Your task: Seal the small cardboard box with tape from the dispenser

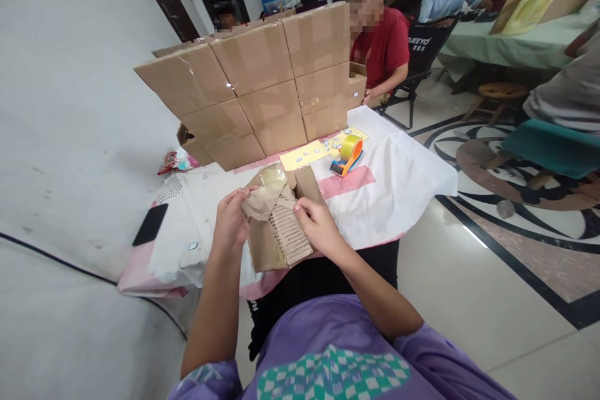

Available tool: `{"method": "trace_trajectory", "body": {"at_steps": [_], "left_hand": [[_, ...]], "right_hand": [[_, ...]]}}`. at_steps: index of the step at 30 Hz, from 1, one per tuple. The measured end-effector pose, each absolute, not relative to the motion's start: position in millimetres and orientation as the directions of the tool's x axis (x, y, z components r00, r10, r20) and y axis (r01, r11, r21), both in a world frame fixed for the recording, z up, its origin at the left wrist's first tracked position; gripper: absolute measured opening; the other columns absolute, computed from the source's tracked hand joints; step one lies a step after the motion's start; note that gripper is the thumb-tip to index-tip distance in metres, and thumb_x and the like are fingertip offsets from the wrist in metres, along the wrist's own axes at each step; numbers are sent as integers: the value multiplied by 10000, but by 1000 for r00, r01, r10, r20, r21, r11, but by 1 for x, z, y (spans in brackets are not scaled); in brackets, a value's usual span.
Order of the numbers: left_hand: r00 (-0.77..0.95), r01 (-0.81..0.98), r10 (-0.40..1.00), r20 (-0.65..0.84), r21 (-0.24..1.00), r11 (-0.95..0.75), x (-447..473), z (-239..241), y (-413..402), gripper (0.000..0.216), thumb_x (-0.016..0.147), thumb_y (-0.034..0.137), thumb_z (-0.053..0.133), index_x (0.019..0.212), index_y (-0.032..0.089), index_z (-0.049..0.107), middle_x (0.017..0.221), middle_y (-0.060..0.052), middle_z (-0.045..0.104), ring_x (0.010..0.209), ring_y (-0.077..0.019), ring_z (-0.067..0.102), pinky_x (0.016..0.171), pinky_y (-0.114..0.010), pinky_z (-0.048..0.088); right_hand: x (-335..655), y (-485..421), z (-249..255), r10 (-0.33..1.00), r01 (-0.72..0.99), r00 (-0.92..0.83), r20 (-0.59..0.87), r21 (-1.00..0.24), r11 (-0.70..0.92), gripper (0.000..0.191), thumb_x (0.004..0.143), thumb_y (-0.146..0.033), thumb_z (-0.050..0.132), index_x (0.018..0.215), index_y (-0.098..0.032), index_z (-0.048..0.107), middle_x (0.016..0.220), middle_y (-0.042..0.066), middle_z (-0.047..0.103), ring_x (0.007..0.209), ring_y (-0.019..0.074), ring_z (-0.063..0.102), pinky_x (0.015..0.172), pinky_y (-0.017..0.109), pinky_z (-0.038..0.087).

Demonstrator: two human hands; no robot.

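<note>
- A small cardboard box (265, 253) is held at the middle of the near edge of the surface (407, 181), close to the wearer's lap.
- On one side of it, corrugated ridges (290, 231) lie bare; a crumpled paper layer (265, 201) is lifted away from them toward the left.
- Judging by this, the work on the box looks partway: a band of ridges is exposed, while smooth brown facing covers the side next to it, and the lifted layer seems not fully free. Whether more is to come off cannot be told.
- The left hand (233, 217) has its fingers (244, 194) closed in a narrow pinch on the crumpled layer.
- The right hand (321, 228) grips the box's right side, thumb near the ridges; its other fingers are mostly hidden, so their spread cannot be told.
- Beyond the box, toward the far edge, lies yellow printed paper (300, 156), with an orange and blue tape dispenser (349, 155) right of it.
- A stack of taped cardboard boxes (267, 90) stands along the far edge.
- By the left edge are a black phone (150, 225) and, farther back, a snack packet (180, 161).
- A person in a red shirt (391, 44) sits past the far edge.
</note>
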State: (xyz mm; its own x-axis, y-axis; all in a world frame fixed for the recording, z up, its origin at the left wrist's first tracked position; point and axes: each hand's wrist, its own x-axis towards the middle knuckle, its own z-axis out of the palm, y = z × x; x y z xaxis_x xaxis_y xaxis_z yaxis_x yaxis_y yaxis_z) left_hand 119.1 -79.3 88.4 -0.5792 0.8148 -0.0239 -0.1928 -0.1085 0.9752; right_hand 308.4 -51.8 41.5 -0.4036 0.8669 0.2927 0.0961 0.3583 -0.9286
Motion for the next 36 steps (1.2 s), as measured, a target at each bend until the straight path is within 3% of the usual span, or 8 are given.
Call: {"method": "trace_trajectory", "body": {"at_steps": [8, 13, 16, 18, 21, 25, 30, 36], "left_hand": [[-597, -282, 802, -26, 943, -179, 116, 90, -74, 241, 596, 347, 733, 713, 181, 602, 807, -4, 703, 716, -126, 635, 621, -215, 496], [-521, -231, 853, 32, 957, -177, 131, 85, -79, 318, 662, 407, 768, 681, 188, 539, 762, -8, 670, 638, -115, 583, 569, -216, 452], [-431, -29, 891, 145, 984, -174, 136, 84, -84, 398, 683, 418, 822, 719, 206, 489, 660, 35, 586, 559, -92, 510, 543, -206, 405], [-365, 198, 906, 212, 969, -147, 132, 91, -88, 406, 686, 404, 841, 893, 229, 539, 655, 58, 581, 550, -105, 517, 547, -210, 402], [-191, 593, 946, 263, 799, -103, 116, 117, -92, 614, 684, 418, 846, 1221, 252, 599, 867, -5, 689, 737, -179, 638, 686, -272, 483], [84, 811, 952, 293, 535, -236, 100, 159, -83, 361, 650, 435, 871, 941, 243, 779, 1101, -74, 683, 1020, -269, 622, 867, -322, 462], [163, 775, 978, 133, 596, -210, 109, 172, -58, 221, 699, 310, 828, 563, 225, 676, 585, 3, 606, 547, -152, 457, 555, -268, 264], [106, 761, 963, 248, 603, -239, 117, 149, -61, 326, 838, 283, 640, 532, 215, 552, 506, 21, 504, 512, -144, 401, 534, -280, 226]], "right_hand": [[313, -52, 45, 853, 27, -426, 300, -939, 344, 289, 969, -348, 453, 711, -220, 461, 667, -40, 503, 675, 144, 514, 636, 256, 360], [313, -29, 57, 798, 9, -590, 119, -988, 154, 254, 933, -368, 512, 726, -224, 480, 603, -60, 471, 519, 127, 503, 475, 235, 358], [304, -12, 68, 743, 40, -668, 41, -995, 92, 150, 932, -314, 534, 823, -211, 543, 626, -58, 530, 452, 121, 503, 418, 236, 353], [296, -4, 73, 739, 79, -673, 29, -991, 111, 118, 939, -247, 511, 842, -200, 561, 624, -55, 543, 448, 116, 493, 435, 236, 356], [290, -1, 76, 768, 105, -619, 162, -952, 286, 155, 935, -171, 493, 800, -190, 566, 652, -34, 567, 572, 130, 536, 548, 242, 377], [289, -11, 82, 734, 149, -588, 339, -847, 511, 165, 939, -152, 486, 804, -194, 571, 773, 8, 629, 742, 164, 571, 667, 266, 370], [285, -23, 87, 713, 209, -593, 374, -784, 585, 170, 954, -175, 478, 802, -213, 543, 726, 17, 596, 714, 186, 543, 630, 278, 315], [284, -19, 80, 765, 219, -513, 390, -802, 556, 182, 953, -153, 466, 788, -217, 509, 735, 20, 587, 718, 192, 551, 649, 288, 317]]}}
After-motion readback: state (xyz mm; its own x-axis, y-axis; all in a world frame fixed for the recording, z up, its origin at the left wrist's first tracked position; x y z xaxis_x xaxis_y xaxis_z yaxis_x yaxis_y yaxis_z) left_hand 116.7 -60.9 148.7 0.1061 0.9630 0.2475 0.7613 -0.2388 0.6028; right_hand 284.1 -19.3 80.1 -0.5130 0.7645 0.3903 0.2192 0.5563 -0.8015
